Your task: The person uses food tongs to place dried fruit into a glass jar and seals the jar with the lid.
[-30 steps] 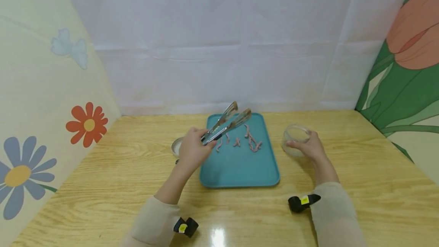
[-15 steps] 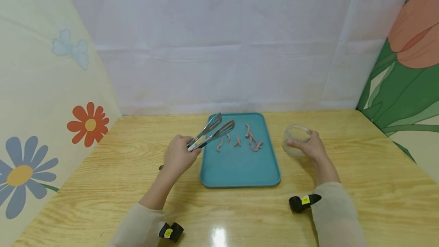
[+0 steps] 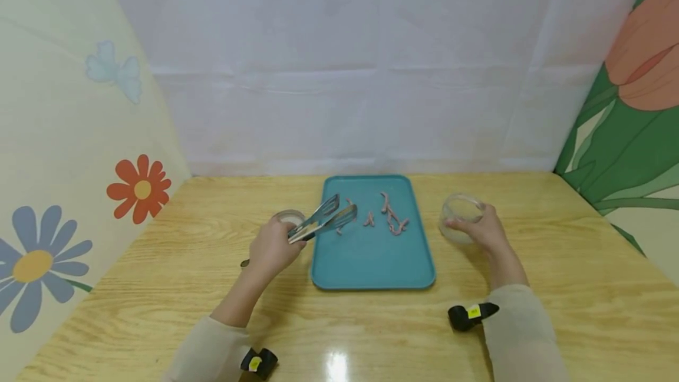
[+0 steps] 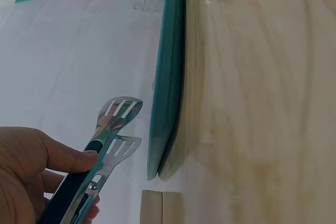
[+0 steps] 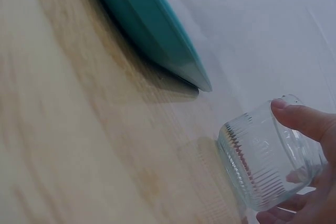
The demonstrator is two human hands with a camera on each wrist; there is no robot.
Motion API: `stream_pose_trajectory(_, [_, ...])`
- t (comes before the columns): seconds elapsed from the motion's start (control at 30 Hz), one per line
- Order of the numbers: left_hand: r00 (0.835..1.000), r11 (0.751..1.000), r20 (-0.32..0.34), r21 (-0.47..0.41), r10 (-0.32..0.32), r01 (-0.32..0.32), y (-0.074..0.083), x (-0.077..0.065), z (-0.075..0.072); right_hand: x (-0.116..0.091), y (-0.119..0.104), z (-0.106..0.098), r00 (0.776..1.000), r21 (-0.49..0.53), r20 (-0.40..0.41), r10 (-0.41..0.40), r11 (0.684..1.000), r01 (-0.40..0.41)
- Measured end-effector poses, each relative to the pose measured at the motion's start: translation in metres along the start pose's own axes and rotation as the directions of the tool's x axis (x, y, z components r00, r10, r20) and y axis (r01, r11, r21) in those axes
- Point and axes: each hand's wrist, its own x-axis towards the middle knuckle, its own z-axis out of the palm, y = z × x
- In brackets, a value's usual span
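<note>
My left hand (image 3: pixel 276 247) grips metal tongs (image 3: pixel 323 221) with slotted heads and dark handles. The two heads stand a little apart, above the left edge of a blue tray (image 3: pixel 373 264). On that tray lie several thin pink strips (image 3: pixel 394 217), some partly hidden behind the tongs. To the tray's right, my right hand (image 3: pixel 485 230) holds a clear glass jar (image 5: pixel 265 156) with ribbed sides, thumb at the rim and fingers round the far side. Its base is close to the tabletop. The left wrist view shows the thumb (image 4: pixel 79 162) pressing the tongs' handle.
A small round dish or lid (image 3: pixel 290 216) sits behind my left hand, partly covered by it. The wooden table (image 3: pixel 371 335) runs back to a white cloth (image 3: pixel 339 105). Flower-patterned panels (image 3: pixel 63 146) border both sides.
My left hand has moved left and toward me, taking the tongs from over the tray's far part to its left edge. The right hand and glass jar have stayed in place.
</note>
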Motion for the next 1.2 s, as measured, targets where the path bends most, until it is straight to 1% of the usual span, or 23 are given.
stream_pose_trajectory(0.1, [1.000, 1.000, 0.001, 0.017, -0.005, 0.005, -0.002, 0.000, 0.001, -0.001, 0.001, 0.000, 1.000, -0.003, 0.002, 0.000, 1.000, 0.000])
stream_pose_trajectory(0.33, [1.000, 0.999, 0.012, 0.041, 0.004, -0.005, -0.005, 0.000, 0.003, -0.001, 0.003, -0.001, 0.999, -0.035, 0.031, -0.011, 0.999, 0.012])
stream_pose_trajectory(0.47, [1.000, 0.998, 0.025, 0.057, 0.003, -0.004, -0.005, 0.001, 0.005, -0.001, 0.003, -0.001, 1.000, -0.033, 0.028, -0.004, 0.999, 0.005])
stream_pose_trajectory(0.57, [0.999, 0.997, 0.035, 0.071, 0.000, -0.003, -0.005, 0.002, 0.005, 0.007, 0.012, -0.001, 1.000, -0.023, 0.014, -0.019, 1.000, 0.019])
stream_pose_trajectory(0.7, [0.999, 0.997, 0.042, 0.074, -0.011, 0.008, -0.004, 0.003, 0.005, 0.010, 0.017, 0.000, 1.000, -0.013, 0.002, -0.029, 0.999, 0.029])
stream_pose_trajectory(0.87, [0.999, 0.998, 0.038, 0.067, -0.024, 0.021, -0.003, 0.004, 0.005, 0.001, 0.004, -0.001, 1.000, -0.041, 0.017, -0.019, 0.999, 0.020])
stream_pose_trajectory(1.0, [0.999, 0.998, 0.029, 0.063, -0.022, 0.021, -0.003, 0.004, 0.006, 0.000, 0.003, -0.002, 0.999, -0.051, 0.027, -0.022, 0.998, 0.023])
stream_pose_trajectory(1.2, [1.000, 0.997, 0.021, 0.071, -0.010, 0.008, -0.002, 0.004, 0.006, 0.000, 0.002, -0.001, 1.000, -0.044, 0.020, -0.017, 0.999, 0.017])
